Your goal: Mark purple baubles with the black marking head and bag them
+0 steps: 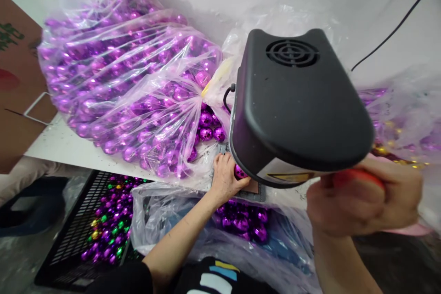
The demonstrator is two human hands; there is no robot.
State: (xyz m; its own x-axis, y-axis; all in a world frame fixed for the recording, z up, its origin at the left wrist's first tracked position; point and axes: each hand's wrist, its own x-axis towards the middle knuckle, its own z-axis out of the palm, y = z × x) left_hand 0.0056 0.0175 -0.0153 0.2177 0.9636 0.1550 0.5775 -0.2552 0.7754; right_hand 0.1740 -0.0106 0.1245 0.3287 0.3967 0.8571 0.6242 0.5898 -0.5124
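Observation:
In the head view my left hand rests at the base of a black-housed bench machine. Its fingers and thumb close around a shiny purple ball, partly hidden beneath the housing. My right hand is wrapped round a red handle at the machine's right side. The grey base plate shows just beyond my left thumb. More purple balls lie in a clear plastic bag at the table's front edge, below my left hand.
A large tied plastic bag full of purple balls fills the table's left side. Below it stands a black crate with purple, green and gold balls. A cardboard box is far left; more bagged items lie right. A black cable crosses the wall.

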